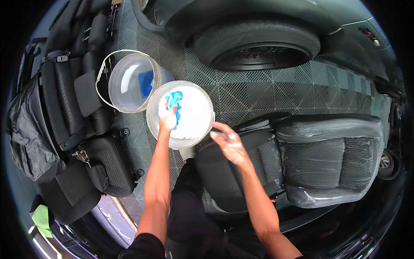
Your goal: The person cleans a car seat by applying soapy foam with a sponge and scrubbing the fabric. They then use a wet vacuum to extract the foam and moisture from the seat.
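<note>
Soapy white foam fills a plastic bucket in front of me. My left hand, coated in suds, dips into it and grips a bright blue cloth or sponge. My fingers are partly hidden by foam and the blue piece. Just outside the bucket's right rim, my right hand is empty, with its fingers apart and streaks of foam on its back. Whether a fingertip touches the rim is hard to tell.
A second clear bucket with a raised handle stands behind left, a blue patch showing on its side. Removed car seats lie at left and right, the right one foam-streaked. A car wheel is ahead, above tiled flooring.
</note>
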Demonstrator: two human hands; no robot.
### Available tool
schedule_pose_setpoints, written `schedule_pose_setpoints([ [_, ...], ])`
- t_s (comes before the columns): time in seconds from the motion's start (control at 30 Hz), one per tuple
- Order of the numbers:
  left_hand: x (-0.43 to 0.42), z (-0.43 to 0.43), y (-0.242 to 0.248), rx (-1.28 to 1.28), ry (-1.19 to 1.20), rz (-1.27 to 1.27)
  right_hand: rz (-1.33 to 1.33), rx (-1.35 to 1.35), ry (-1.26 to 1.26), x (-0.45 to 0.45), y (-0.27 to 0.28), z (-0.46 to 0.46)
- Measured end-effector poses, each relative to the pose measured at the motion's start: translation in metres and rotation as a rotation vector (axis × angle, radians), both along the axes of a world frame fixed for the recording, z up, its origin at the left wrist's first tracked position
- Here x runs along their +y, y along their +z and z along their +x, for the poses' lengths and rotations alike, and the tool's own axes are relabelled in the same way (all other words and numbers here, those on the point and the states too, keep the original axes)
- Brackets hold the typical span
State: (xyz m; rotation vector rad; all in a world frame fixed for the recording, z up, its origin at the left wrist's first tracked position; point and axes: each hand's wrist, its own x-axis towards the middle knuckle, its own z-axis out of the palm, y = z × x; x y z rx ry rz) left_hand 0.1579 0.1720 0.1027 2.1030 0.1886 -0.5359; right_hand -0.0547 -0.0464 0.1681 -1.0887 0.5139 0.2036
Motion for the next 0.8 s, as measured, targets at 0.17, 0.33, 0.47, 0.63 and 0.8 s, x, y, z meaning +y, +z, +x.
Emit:
schedule_pose_setpoints([
  [0.17,-0.001,0.044,-0.09,-0.006,-0.089,0.134,-0.056,0.313,-0.099,-0.005,-0.057,-0.08],
  [0.33,0.04,0.002,-0.182,0.126,-0.531,0.39,-0.067,0.534,-0.085,0.005,-0.069,-0.143],
  [0.47,0.102,-0.033,-0.191,0.128,-0.662,0.434,-0.064,0.543,-0.044,0.006,-0.035,-0.159],
  [0.63,0.116,-0.042,-0.099,0.085,-0.328,0.193,-0.245,0.337,-0.194,-0.069,0.032,-0.186],
  [0.8,0.02,-0.077,0.013,0.057,-0.157,-0.399,-1.238,0.319,-0.491,-0.23,0.135,-0.221],
])
